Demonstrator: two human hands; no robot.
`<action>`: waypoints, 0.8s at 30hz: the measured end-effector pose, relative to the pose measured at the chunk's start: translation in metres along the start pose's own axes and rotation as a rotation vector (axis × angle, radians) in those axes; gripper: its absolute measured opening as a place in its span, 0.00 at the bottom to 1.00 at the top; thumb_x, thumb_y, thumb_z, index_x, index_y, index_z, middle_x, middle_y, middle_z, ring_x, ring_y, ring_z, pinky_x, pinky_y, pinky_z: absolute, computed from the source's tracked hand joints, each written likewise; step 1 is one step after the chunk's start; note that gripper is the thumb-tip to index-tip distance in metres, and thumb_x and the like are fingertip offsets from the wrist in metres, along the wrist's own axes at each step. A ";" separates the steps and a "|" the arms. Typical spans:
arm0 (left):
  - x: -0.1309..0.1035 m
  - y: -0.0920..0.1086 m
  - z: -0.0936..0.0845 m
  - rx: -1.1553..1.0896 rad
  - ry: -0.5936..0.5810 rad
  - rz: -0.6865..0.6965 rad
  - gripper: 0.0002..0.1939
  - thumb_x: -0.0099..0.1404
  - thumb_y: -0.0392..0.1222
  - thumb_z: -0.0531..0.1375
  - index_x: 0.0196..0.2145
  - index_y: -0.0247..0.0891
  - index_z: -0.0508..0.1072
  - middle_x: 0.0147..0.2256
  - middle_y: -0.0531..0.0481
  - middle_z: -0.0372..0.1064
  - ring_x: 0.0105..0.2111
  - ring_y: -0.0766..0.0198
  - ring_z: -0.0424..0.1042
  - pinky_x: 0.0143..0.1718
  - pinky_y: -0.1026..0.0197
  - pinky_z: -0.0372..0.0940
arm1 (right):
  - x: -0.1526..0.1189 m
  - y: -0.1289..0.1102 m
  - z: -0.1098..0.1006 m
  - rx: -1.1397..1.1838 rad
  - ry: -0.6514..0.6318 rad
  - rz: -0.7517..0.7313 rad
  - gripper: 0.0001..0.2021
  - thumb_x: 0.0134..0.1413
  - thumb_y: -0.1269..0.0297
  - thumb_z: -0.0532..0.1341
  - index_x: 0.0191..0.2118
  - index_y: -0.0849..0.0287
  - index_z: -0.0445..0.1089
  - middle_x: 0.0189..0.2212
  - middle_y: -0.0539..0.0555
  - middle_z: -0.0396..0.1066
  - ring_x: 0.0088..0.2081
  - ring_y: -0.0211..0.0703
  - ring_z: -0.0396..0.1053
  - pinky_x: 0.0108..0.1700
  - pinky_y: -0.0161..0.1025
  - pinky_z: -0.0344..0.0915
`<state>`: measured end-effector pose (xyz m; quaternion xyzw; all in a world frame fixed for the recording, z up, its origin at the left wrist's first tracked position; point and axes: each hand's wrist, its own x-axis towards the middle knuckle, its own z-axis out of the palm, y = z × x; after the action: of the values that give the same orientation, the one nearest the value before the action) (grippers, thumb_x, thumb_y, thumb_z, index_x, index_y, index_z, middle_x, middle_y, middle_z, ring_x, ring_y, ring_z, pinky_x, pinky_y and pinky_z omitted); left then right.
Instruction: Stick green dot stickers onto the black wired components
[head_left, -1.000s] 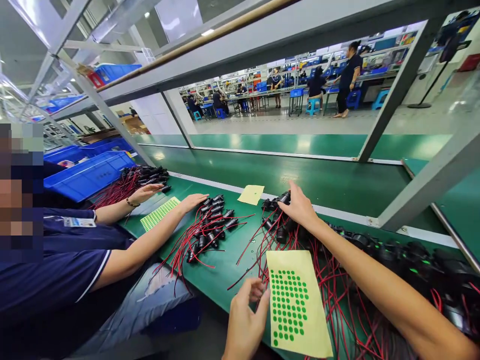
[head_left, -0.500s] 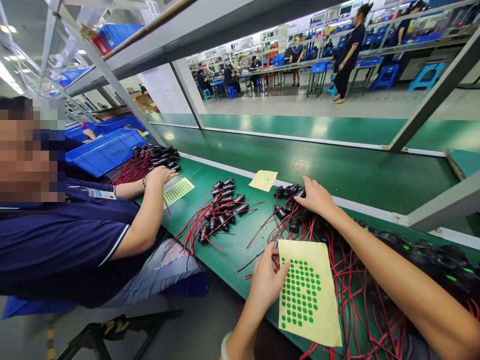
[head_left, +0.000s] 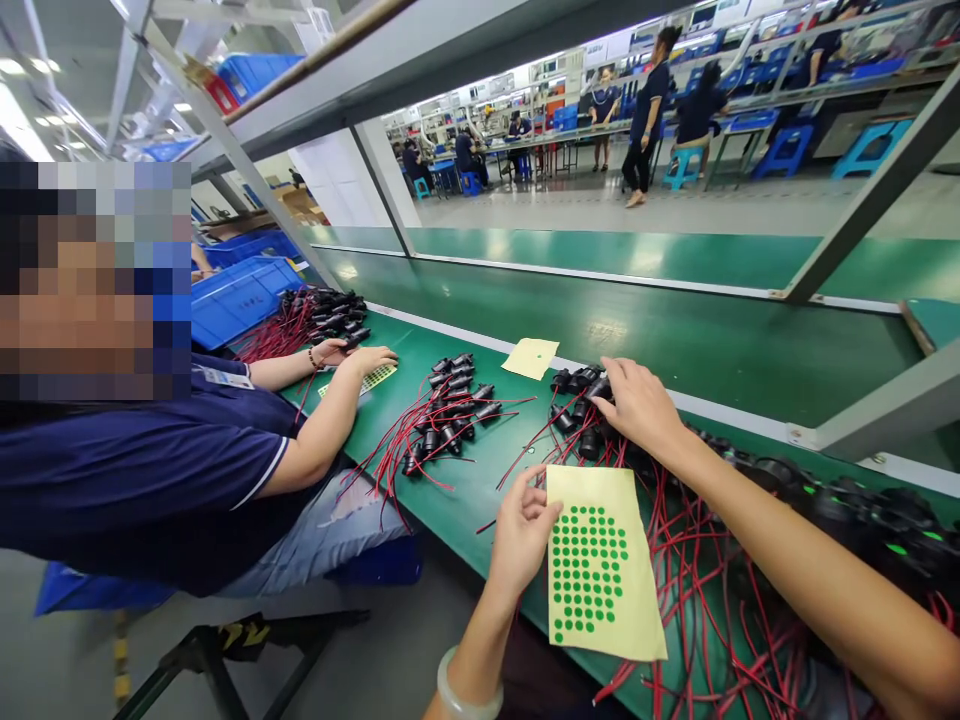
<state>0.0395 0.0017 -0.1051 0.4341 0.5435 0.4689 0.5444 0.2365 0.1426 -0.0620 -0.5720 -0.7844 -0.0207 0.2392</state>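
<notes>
My left hand [head_left: 521, 528] pinches the left edge of a yellow sheet of green dot stickers [head_left: 596, 570] lying on the green bench [head_left: 480, 490]. My right hand [head_left: 637, 402] rests fingers-down on a cluster of black parts with red wires [head_left: 581, 410]; whether it grips one is hidden. More black parts, some with green dots [head_left: 862, 500], stretch along my right forearm. Red wires [head_left: 705, 580] spread under the sheet.
A co-worker in a dark blue shirt [head_left: 150, 480] sits at my left, their hands on another sticker sheet [head_left: 371, 378]. A second pile of wired parts [head_left: 446, 415] and a small yellow paper [head_left: 531, 357] lie between us. Blue bins [head_left: 240, 295] stand far left. The conveyor [head_left: 637, 335] runs behind.
My view has swung left and down. My left hand moved up onto the sticker sheet's edge. The co-worker drew both hands together over their sticker sheet.
</notes>
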 end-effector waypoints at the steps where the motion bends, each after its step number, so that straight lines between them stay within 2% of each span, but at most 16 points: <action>1: -0.001 0.003 -0.001 -0.018 0.016 0.009 0.25 0.58 0.44 0.64 0.53 0.34 0.68 0.30 0.52 0.69 0.27 0.67 0.71 0.30 0.65 0.65 | -0.006 -0.006 -0.005 0.036 0.009 -0.042 0.17 0.63 0.59 0.60 0.54 0.60 0.66 0.52 0.58 0.68 0.51 0.49 0.69 0.52 0.54 0.67; 6: -0.009 0.021 -0.003 -0.155 0.127 0.087 0.32 0.57 0.43 0.67 0.59 0.37 0.67 0.28 0.54 0.72 0.24 0.70 0.71 0.27 0.69 0.64 | -0.052 -0.049 -0.037 0.259 -0.042 -0.374 0.08 0.63 0.63 0.58 0.44 0.59 0.69 0.44 0.56 0.75 0.46 0.43 0.73 0.49 0.42 0.70; 9: -0.015 0.033 0.000 -0.222 0.100 0.142 0.22 0.58 0.43 0.68 0.49 0.35 0.76 0.28 0.52 0.75 0.26 0.69 0.73 0.29 0.69 0.67 | -0.079 -0.069 -0.053 0.343 -0.054 -0.474 0.08 0.63 0.62 0.57 0.44 0.58 0.69 0.45 0.58 0.76 0.47 0.46 0.73 0.49 0.45 0.71; 12: -0.023 0.042 0.004 -0.248 0.105 0.172 0.18 0.59 0.43 0.67 0.47 0.36 0.77 0.29 0.50 0.78 0.29 0.66 0.76 0.34 0.68 0.69 | -0.095 -0.078 -0.059 0.394 -0.045 -0.480 0.08 0.63 0.62 0.58 0.45 0.58 0.69 0.45 0.59 0.76 0.47 0.48 0.74 0.48 0.48 0.72; 15: -0.033 0.050 0.006 -0.249 0.090 0.183 0.17 0.59 0.43 0.68 0.45 0.35 0.78 0.31 0.47 0.80 0.32 0.64 0.78 0.38 0.66 0.71 | -0.103 -0.079 -0.060 0.434 -0.030 -0.442 0.08 0.63 0.63 0.58 0.46 0.58 0.69 0.43 0.58 0.77 0.44 0.47 0.75 0.45 0.46 0.74; 17: -0.041 0.053 0.006 -0.244 0.007 0.172 0.17 0.57 0.43 0.69 0.44 0.35 0.78 0.35 0.45 0.81 0.35 0.60 0.80 0.40 0.64 0.72 | -0.108 -0.077 -0.062 0.458 -0.018 -0.402 0.08 0.64 0.65 0.56 0.46 0.57 0.69 0.40 0.56 0.78 0.41 0.44 0.76 0.43 0.43 0.74; 20: -0.050 0.056 0.006 -0.209 -0.128 0.132 0.22 0.57 0.42 0.68 0.50 0.35 0.75 0.38 0.42 0.81 0.40 0.56 0.80 0.44 0.59 0.73 | -0.113 -0.076 -0.068 0.488 -0.009 -0.347 0.06 0.65 0.67 0.56 0.44 0.56 0.69 0.36 0.53 0.78 0.36 0.40 0.76 0.38 0.36 0.74; 24: -0.055 0.059 0.007 -0.134 -0.113 0.134 0.12 0.61 0.41 0.66 0.42 0.34 0.78 0.36 0.42 0.81 0.37 0.56 0.81 0.44 0.59 0.73 | -0.117 -0.077 -0.075 0.491 0.024 -0.330 0.05 0.66 0.67 0.56 0.42 0.55 0.70 0.34 0.50 0.78 0.34 0.36 0.76 0.35 0.32 0.74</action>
<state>0.0461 -0.0410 -0.0367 0.4579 0.4489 0.5144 0.5694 0.2199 -0.0112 -0.0234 -0.3613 -0.8455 0.1242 0.3730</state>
